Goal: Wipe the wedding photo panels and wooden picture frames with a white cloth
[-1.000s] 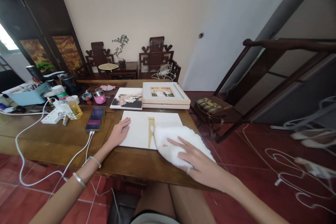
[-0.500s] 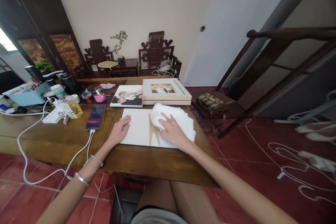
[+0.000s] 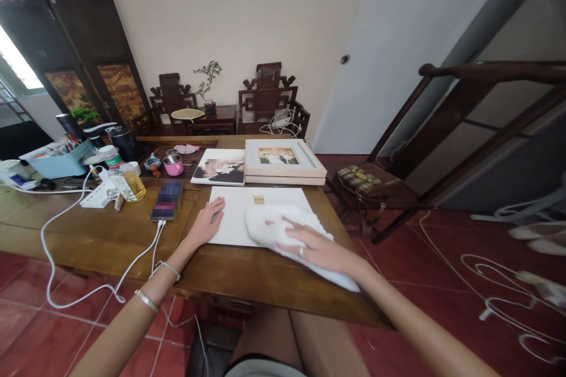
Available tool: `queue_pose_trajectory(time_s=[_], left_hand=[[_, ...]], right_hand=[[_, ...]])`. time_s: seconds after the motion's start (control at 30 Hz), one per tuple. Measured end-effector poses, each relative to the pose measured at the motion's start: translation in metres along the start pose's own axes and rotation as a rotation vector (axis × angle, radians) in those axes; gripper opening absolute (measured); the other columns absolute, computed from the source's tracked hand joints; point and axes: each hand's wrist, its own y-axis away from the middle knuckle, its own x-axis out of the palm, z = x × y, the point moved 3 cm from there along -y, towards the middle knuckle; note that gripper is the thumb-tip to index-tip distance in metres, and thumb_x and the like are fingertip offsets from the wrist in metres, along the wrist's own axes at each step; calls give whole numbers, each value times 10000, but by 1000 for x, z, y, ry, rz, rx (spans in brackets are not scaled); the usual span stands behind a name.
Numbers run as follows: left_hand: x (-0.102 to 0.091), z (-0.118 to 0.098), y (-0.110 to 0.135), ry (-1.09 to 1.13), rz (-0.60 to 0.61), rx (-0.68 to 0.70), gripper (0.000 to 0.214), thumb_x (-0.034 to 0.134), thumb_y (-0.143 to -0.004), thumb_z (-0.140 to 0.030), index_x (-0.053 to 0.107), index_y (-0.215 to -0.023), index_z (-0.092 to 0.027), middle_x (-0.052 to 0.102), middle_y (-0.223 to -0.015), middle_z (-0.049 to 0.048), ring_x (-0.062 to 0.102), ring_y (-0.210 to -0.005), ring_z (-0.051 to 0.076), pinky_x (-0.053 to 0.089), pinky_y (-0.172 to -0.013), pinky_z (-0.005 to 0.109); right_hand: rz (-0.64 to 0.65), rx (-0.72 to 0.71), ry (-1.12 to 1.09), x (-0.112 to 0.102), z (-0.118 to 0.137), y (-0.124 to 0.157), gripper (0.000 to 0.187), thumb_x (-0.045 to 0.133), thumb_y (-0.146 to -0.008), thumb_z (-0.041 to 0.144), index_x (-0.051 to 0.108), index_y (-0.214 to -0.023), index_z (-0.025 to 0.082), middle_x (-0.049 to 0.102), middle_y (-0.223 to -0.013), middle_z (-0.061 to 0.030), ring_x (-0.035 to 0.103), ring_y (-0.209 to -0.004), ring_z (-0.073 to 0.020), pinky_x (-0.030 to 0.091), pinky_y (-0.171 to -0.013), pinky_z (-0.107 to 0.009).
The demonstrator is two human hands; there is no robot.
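Observation:
A flat white panel [image 3: 232, 203] lies on the wooden table before me. My left hand [image 3: 207, 224] rests on its left edge with fingers stretched out, holding nothing. Over the panel's front right part is a white cloth [image 3: 260, 225], bunched and a little blurred, its tail hanging towards the table's front edge. My right hand [image 3: 316, 247] grips this cloth and presses it down on the panel. Near the panel's far edge a small gold-coloured piece [image 3: 259, 199] shows; whatever continues below it is under the cloth.
Behind the panel are a photo print [image 3: 219, 166] and stacked picture frames [image 3: 283, 174]. To the left lie a phone [image 3: 167, 200] with white cables, a power strip [image 3: 98, 195], a bottle of yellow liquid [image 3: 135, 182] and a pink cup [image 3: 173, 165]. A wooden chair [image 3: 393, 185] stands at right.
My right hand has pulled the cloth down towards me, uncovering the panel's far right part. The cloth now covers the lower gold strips. My left hand stays on the panel's edge.

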Motion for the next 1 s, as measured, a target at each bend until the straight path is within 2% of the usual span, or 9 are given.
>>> queue_pose_trajectory(time_s=[0.07, 0.17, 0.3, 0.43, 0.53, 0.63, 0.7, 0.83, 1.0], left_hand=[[0, 0, -1, -4, 2, 2, 389, 404, -860, -265, 565, -1199, -164, 495, -1325, 102, 392, -1284, 220, 215, -1107, 458], [-1, 0, -1, -13, 9, 7, 393, 392, -864, -260, 560, -1204, -157, 489, -1330, 107, 390, -1285, 220, 215, -1107, 457], [-2, -1, -2, -33, 10, 7, 396, 384, -867, -255, 551, -1215, -169, 483, -1337, 95, 388, -1287, 212, 221, -1104, 458], [-2, -2, -2, -26, -11, -8, 386, 394, -863, -259, 563, -1201, -183, 500, -1323, 88, 405, -1275, 207, 238, -1099, 453], [-2, -2, -2, -16, -10, -4, 384, 400, -860, -263, 571, -1192, -177, 513, -1309, 93, 413, -1269, 209, 244, -1097, 454], [-3, -3, 0, -15, -7, 1, 379, 408, -856, -264, 576, -1186, -184, 516, -1305, 91, 420, -1265, 208, 250, -1095, 455], [-4, -4, 1, -5, -7, 8, 377, 414, -854, -264, 574, -1188, -193, 513, -1309, 86, 419, -1266, 206, 247, -1096, 456], [-6, -6, 2, 28, -8, 15, 385, 420, -853, -273, 564, -1199, -185, 502, -1319, 87, 407, -1274, 205, 230, -1101, 458], [-5, -6, 3, 27, -6, 15, 394, 417, -856, -283, 561, -1203, -167, 498, -1318, 99, 403, -1277, 207, 223, -1104, 457]], right_hand=[[-31, 59, 2, -9, -17, -19, 376, 405, -869, 472, 612, -1060, 223, 487, -1337, -74, 261, -1325, -296, 278, -1045, -482], [-156, 116, 64, -18, -33, -48, 368, 383, -879, 420, 584, -1110, 217, 518, -1304, -78, 299, -1308, -306, 298, -1029, -486], [-265, 86, 144, -9, -23, -68, 260, 362, -869, 249, 594, -974, 198, 600, -1180, -88, 287, -1318, -270, 216, -1063, -514], [-223, -80, 188, 14, 16, -41, 210, 420, -783, 122, 582, -904, 181, 591, -1184, -111, 219, -1346, -236, 120, -1094, -522], [-142, -227, 192, 22, 44, -1, 201, 429, -761, 95, 576, -871, 177, 471, -1335, -138, 205, -1351, -218, 128, -1107, -497], [-27, -294, 146, 20, 53, 30, 172, 452, -754, 102, 585, -816, 194, 409, -1394, -98, 241, -1339, -210, 151, -1117, -461], [-2, -235, 115, 15, 44, 36, 157, 451, -810, 178, 604, -837, 204, 420, -1388, -73, 258, -1332, -227, 214, -1099, -461], [-72, 47, 119, 1, 0, 19, 320, 402, -882, 407, 611, -998, 195, 466, -1352, -98, 289, -1313, -295, 338, -1019, -474], [-203, 113, 210, -22, -40, -26, 311, 358, -896, 342, 586, -1066, 217, 573, -1235, -84, 365, -1274, -295, 334, -1007, -489]])
